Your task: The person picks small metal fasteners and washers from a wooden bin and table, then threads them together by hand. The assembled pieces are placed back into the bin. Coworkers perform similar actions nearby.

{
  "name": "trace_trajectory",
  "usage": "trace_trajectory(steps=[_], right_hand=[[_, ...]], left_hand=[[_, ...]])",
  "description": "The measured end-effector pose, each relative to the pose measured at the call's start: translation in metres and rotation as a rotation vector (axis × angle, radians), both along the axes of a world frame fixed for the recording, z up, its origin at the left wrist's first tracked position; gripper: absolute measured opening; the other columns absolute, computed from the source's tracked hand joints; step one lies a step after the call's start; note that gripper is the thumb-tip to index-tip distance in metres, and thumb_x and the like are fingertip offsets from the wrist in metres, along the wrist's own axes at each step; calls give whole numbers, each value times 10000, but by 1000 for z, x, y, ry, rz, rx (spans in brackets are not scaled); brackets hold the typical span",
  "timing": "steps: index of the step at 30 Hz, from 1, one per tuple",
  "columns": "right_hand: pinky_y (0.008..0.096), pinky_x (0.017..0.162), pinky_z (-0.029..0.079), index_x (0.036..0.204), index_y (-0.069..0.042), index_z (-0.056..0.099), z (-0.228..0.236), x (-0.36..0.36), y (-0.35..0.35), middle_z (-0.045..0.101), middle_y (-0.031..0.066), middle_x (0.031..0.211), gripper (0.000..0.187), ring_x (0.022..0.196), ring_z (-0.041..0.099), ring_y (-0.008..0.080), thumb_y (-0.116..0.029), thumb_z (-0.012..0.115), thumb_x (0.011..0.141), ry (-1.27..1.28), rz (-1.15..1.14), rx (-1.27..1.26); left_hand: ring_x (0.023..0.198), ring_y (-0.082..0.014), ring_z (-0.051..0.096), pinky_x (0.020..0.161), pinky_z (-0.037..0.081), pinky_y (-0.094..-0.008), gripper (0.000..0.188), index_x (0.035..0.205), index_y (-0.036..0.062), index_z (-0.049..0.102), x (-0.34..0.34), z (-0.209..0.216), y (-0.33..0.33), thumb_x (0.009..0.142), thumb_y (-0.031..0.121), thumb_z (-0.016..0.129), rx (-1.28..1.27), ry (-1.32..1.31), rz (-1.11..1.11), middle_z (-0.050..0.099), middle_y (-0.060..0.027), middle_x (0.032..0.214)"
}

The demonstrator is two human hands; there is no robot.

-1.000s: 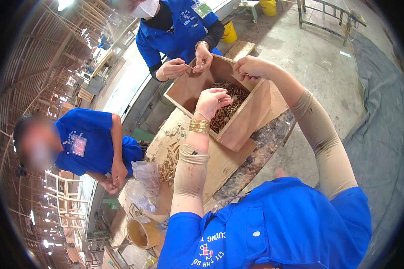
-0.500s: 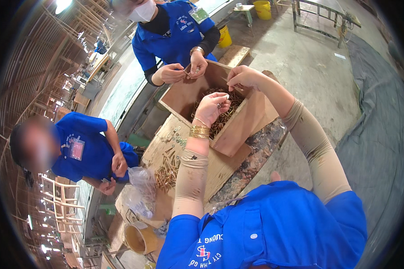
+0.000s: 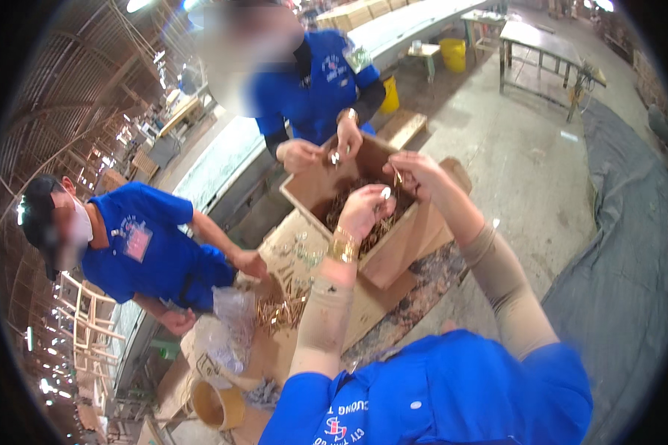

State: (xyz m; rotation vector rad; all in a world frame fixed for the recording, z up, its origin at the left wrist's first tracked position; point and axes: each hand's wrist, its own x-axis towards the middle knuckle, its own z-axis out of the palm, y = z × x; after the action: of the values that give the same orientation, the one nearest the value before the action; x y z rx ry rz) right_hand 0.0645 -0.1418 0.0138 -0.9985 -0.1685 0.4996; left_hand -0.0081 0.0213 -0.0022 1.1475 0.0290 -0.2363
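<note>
Head view: screws (image 3: pixel 364 222) under both hands.

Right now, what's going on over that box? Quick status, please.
Left hand and right hand both over the open cardboard box, each pinching a small metal piece. Box holds loose brass-coloured hardware. Co-worker's hands also over box, far side.

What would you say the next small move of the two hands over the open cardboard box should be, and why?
Probably bring the right hand across to the left hand so the two small pieces meet. Each hand pinches a small pale or brass-coloured part above the cardboard box of similar loose brass pieces, and the fingertips are already close, pointing toward each other. What the parts are is too small to tell.
</note>
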Motion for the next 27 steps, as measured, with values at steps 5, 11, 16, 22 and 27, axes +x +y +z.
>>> trace_trajectory(steps=[5, 11, 16, 22, 27], right_hand=[[169, 331, 264, 846, -74, 443, -2, -12, -17, 521, 32, 661, 65, 388, 328, 44, -131, 452, 874, 288, 121, 511], [166, 371, 286, 925, -59, 437, 0, -46, -48, 505, 49, 680, 64, 425, 344, 50, -106, 433, 883, 452, -114, 732], [160, 336, 249, 937, -44, 454, -31, -63, -73, 521, 67, 709, 88, 419, 331, 47, -99, 464, 869, 495, -154, 734], [169, 314, 203, 908, -45, 464, -40, -89, -75, 563, 66, 724, 92, 369, 299, 24, -123, 490, 867, 317, -240, 545], [163, 343, 231, 884, -47, 464, 6, -98, -69, 578, 49, 701, 111, 392, 328, 12, -149, 504, 866, -24, -334, 292]], left_hand=[[687, -166, 567, 639, 500, -275, 177, 991, -14, 495, 1, 10, -1, 816, 9, 489, -25, 51, 17, 579, -125, 819], [689, -162, 586, 639, 499, -258, 162, 975, 8, 528, -10, 13, -7, 824, 5, 468, -44, 39, 23, 601, -121, 804], [710, -171, 585, 648, 501, -260, 155, 968, 5, 530, -15, 14, -13, 830, 4, 460, -64, 18, 30, 595, -125, 806], [622, -116, 541, 552, 464, -205, 133, 961, 38, 535, -33, 24, -27, 837, 42, 486, -137, 51, 66, 577, -57, 756], [590, -101, 527, 483, 419, -181, 120, 959, 51, 528, -56, 26, -68, 851, 72, 480, -113, 121, -162, 572, -49, 753]])
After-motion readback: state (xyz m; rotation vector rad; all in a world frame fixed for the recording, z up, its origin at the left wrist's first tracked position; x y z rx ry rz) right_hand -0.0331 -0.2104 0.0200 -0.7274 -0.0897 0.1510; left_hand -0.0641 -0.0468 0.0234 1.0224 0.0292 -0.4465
